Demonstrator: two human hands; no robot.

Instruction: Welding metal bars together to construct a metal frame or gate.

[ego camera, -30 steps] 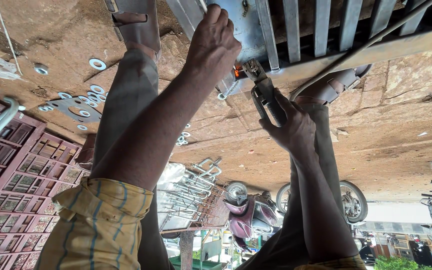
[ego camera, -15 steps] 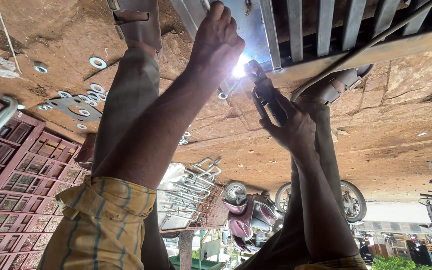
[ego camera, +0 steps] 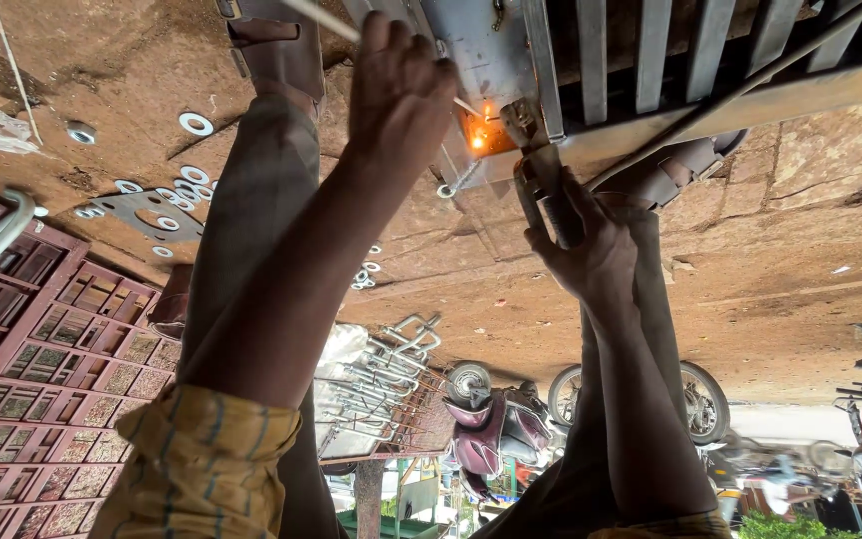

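Open-air metal fabrication yard, likely roadside. Bare dirt ground (ego camera: 750, 260) strewn with steel washers (ego camera: 195, 124) and cut plates; painted window grilles (ego camera: 42, 399) stacked; welding glow (ego camera: 476, 138) at a steel frame; scooter (ego camera: 491, 429) parked nearby.

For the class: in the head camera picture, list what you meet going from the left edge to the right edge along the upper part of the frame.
Loose washers on the ground → left hand → orange welding glow → right hand gripping the electrode holder → metal grille bars.

Metal washers (ego camera: 167, 205) lie on the ground (ego camera: 770, 269), left of the metal frame (ego camera: 650, 60).
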